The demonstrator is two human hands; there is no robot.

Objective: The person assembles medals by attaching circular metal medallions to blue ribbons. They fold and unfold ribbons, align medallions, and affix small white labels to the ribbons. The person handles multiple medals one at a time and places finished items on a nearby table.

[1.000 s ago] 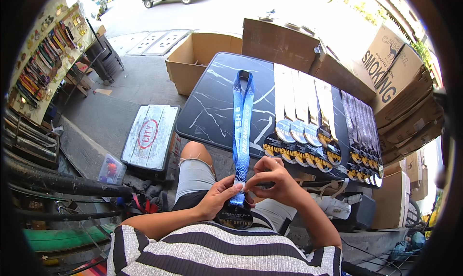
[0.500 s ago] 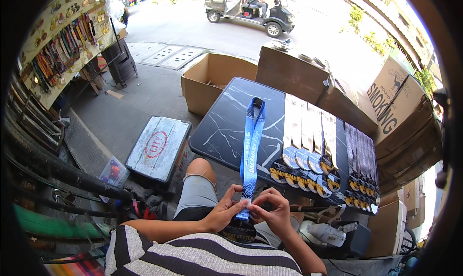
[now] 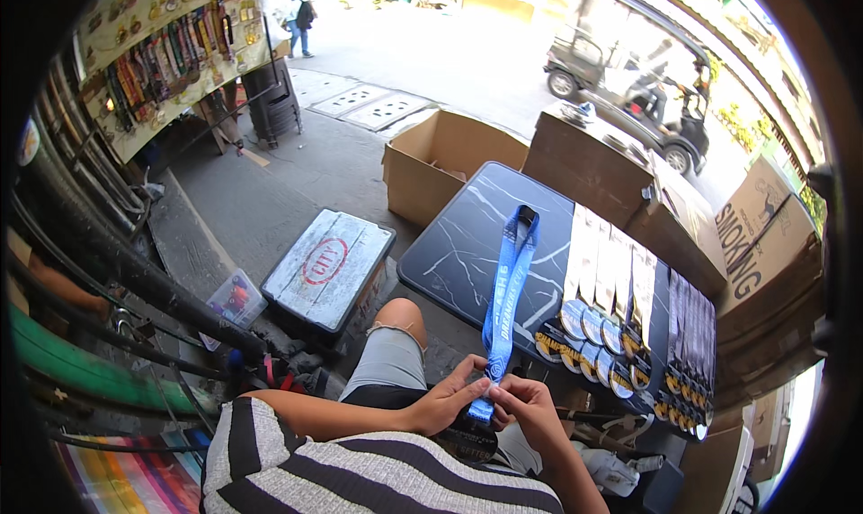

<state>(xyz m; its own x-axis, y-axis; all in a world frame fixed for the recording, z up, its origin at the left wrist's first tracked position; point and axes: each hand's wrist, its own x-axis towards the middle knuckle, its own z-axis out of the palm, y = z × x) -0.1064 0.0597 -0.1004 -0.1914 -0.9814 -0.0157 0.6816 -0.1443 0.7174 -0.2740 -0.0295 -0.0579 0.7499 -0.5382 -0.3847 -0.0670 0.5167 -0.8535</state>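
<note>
A blue printed medal ribbon (image 3: 505, 303) stretches from my lap up over the black marble-patterned table (image 3: 458, 253), its loop lying near the far side. My left hand (image 3: 454, 399) pinches the ribbon's lower end between thumb and fingers. Beside it, my right hand (image 3: 529, 406) is closed on the same spot, fingertips meeting the left thumb. Below my hands hangs a dark medal (image 3: 467, 440) with gold lettering, partly hidden by the left hand. Right of the ribbon lie several medals (image 3: 595, 334) on cream ribbons (image 3: 608, 262), then several more on dark purple ribbons (image 3: 690, 321).
An open cardboard box (image 3: 422, 177) stands beyond the table, with closed cartons (image 3: 575, 159) to its right. A worn white-topped case (image 3: 328, 267) sits left of my knee. Black pipes (image 3: 144, 285) run along the left. On the road are a cart (image 3: 629, 83) and a walking person (image 3: 297, 15).
My view has turned left, so the table and hands sit farther right. The cart has driven right along the road. A walking person now shows at far left. Both hands keep hold of the ribbon.
</note>
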